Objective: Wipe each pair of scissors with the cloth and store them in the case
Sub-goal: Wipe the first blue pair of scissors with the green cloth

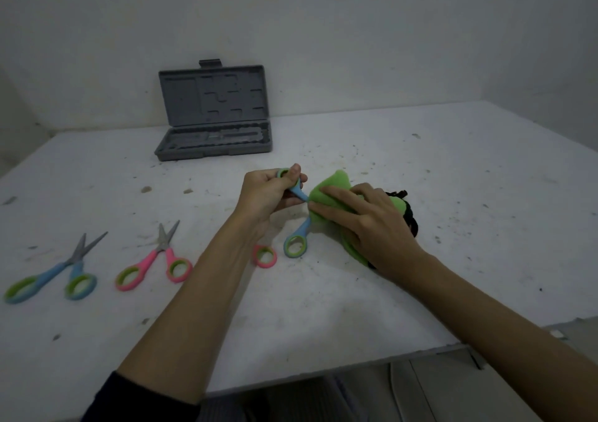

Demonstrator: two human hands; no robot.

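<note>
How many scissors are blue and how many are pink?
Blue scissors: 2, one on the table and one in the left hand
Pink scissors: 2, one in full view and one mostly hidden behind the arm
Total: 4

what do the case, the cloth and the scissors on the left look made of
Case: likely moulded grey plastic, matte, with formed recesses in its lid. Cloth: soft green fabric, bunching under the right hand. Left scissors: dull grey metal-looking blades, blue and green plastic-looking handles.
</note>
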